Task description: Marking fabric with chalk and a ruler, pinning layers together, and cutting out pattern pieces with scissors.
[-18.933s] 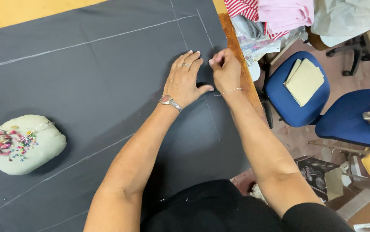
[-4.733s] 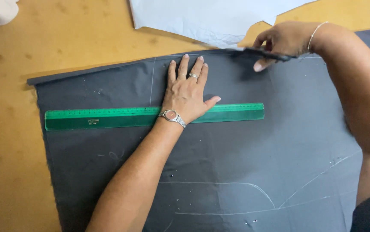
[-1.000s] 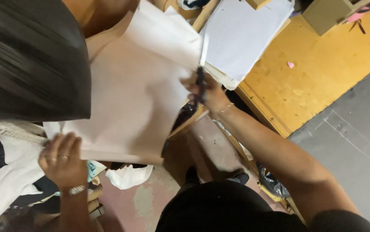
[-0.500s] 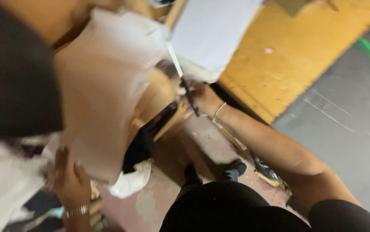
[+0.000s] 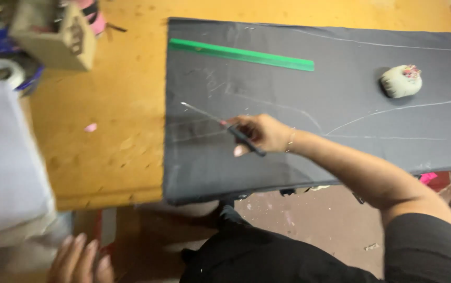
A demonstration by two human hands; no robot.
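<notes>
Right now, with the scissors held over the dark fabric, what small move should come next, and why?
Probably bring the left hand up onto the dark fabric to pin it flat before any cut. The right hand holds the scissors above the chalk lines near the cloth's left edge, while the left hand hangs low, off the wooden table. The green ruler and pincushion lie farther away.

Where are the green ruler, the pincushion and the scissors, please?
green ruler (image 5: 241, 54), head view, middle of its strip.
pincushion (image 5: 401, 82), head view, centre of its pale top.
scissors (image 5: 204, 113), head view, on the blades.
</notes>
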